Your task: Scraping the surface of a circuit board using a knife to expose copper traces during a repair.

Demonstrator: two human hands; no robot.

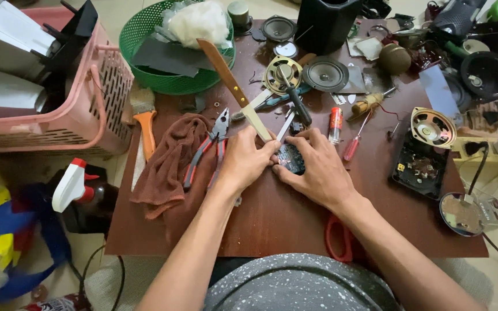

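Our left hand (248, 160) and right hand (317, 170) have fingers closed on the small dark circuit board (291, 158) at counter centre; the wooden-handled knife (234, 86) at 11 o'clock may slip and cut us

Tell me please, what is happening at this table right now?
A person sits at a cluttered brown table. Both hands press together on a small dark gadget: the left hand on its left side, the right hand covering its right. A wooden-handled knife, pliers, a brown rag and loose speakers lie around.
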